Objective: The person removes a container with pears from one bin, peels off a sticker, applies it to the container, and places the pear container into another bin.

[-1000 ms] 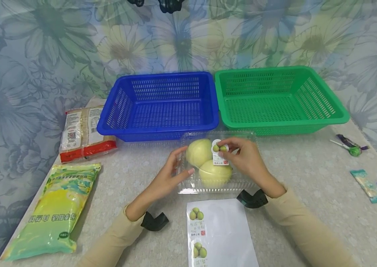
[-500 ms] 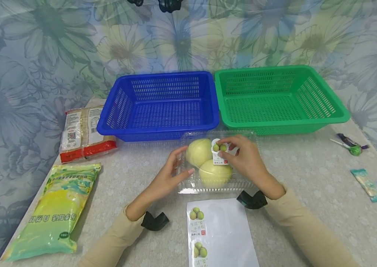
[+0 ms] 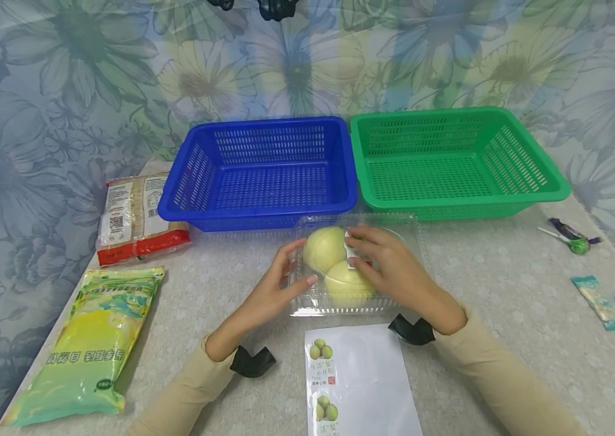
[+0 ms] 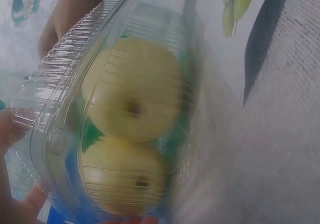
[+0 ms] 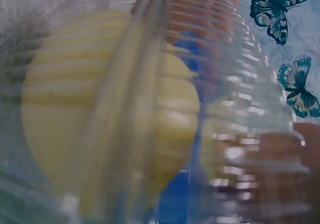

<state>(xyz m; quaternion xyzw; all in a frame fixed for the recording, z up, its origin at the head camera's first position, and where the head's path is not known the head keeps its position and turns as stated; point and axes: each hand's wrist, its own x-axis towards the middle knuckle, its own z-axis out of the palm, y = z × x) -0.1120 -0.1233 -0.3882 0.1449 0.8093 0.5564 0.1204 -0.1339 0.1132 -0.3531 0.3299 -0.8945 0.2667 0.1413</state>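
Head view: left hand, fingers wide, braces the clear box at left; right hand, fingers slightly spread, covers the label on top, where uneven pressure could crease it.

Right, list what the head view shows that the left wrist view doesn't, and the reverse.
Only the head view: the yellow-green bag, the red-edged bag and the lollipop.
Only the left wrist view: a butterfly print and dark hollows on the two pale fruits.
Both: those two pale fruits, the clear container around them and the printed sheet.
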